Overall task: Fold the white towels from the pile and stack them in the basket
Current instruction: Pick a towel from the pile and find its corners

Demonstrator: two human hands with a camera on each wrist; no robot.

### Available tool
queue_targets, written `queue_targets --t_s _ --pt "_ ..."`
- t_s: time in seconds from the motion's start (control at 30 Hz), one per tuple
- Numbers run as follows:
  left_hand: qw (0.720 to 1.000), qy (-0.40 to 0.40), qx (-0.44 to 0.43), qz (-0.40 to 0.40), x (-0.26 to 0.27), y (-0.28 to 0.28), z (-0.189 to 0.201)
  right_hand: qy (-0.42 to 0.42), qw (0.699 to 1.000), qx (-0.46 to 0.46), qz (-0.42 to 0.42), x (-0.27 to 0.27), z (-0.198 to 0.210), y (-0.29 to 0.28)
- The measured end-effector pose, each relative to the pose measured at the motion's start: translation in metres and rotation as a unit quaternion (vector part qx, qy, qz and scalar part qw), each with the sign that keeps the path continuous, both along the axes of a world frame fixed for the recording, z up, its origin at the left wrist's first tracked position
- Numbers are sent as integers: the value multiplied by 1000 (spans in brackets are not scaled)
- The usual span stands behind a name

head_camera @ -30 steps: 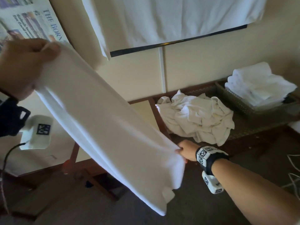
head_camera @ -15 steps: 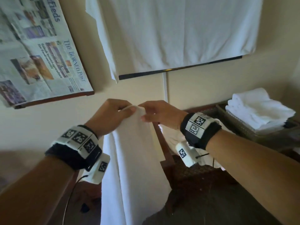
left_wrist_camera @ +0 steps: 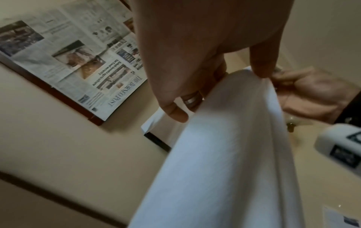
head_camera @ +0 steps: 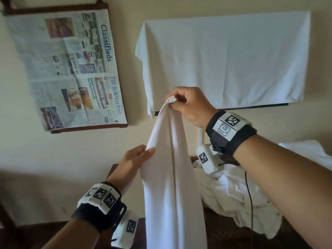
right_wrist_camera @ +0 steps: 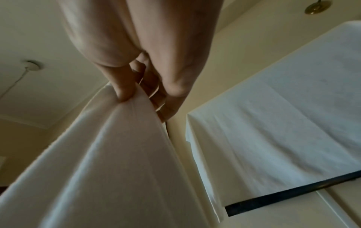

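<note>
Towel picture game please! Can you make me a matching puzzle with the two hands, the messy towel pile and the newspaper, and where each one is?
Things:
1. right hand
2. left hand
3. towel pile
4. newspaper

Places:
A. hanging on the wall
B. pinching the top of the hanging towel
C. lying crumpled on the table
D. holding the towel's side edge lower down

Pairs: 1-B, 2-D, 3-C, 4-A

Towel (head_camera: pixel 168 177) — plain white; wristbands (head_camera: pixel 228 130) — black-and-white checks.
</note>
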State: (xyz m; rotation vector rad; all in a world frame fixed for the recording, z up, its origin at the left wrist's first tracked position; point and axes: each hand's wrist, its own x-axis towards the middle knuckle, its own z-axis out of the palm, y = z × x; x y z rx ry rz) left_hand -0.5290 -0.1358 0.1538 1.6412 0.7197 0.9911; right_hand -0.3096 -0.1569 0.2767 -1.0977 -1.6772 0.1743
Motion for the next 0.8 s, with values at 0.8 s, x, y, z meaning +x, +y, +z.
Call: queue_targets --t_s 0.8 --pt "973 146 134 122 11 47 -8 -135 958 -248 -39 15 -23 -6"
